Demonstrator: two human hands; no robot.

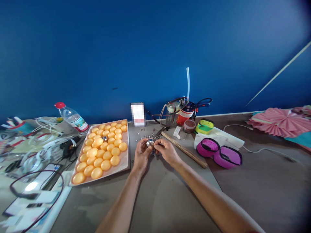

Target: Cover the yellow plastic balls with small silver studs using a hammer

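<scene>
A small ball covered in shiny silver pieces (150, 142) is held in my left hand (141, 153), whose fingers are wrapped round it. My right hand (166, 149) meets it from the right, thumb and fingertips pinched together at the ball's side. Whatever lies in that pinch is too small to make out. Behind and below the hands, a heap of small silver pieces (155, 136) lies scattered on the grey table mat (167, 200). To the left, a shallow white box (100, 179) holds several orange balls (96, 172) and one silver-covered ball (104, 138).
A wooden stick (187, 150) lies right of my hands. Behind stand a red cup (182, 117), a round jar (189, 126) and a phone (138, 114). Purple bands (227, 157) lie at right. Cables and a tilted bottle (75, 119) crowd the left; a pink paper fan (279, 122) lies far right.
</scene>
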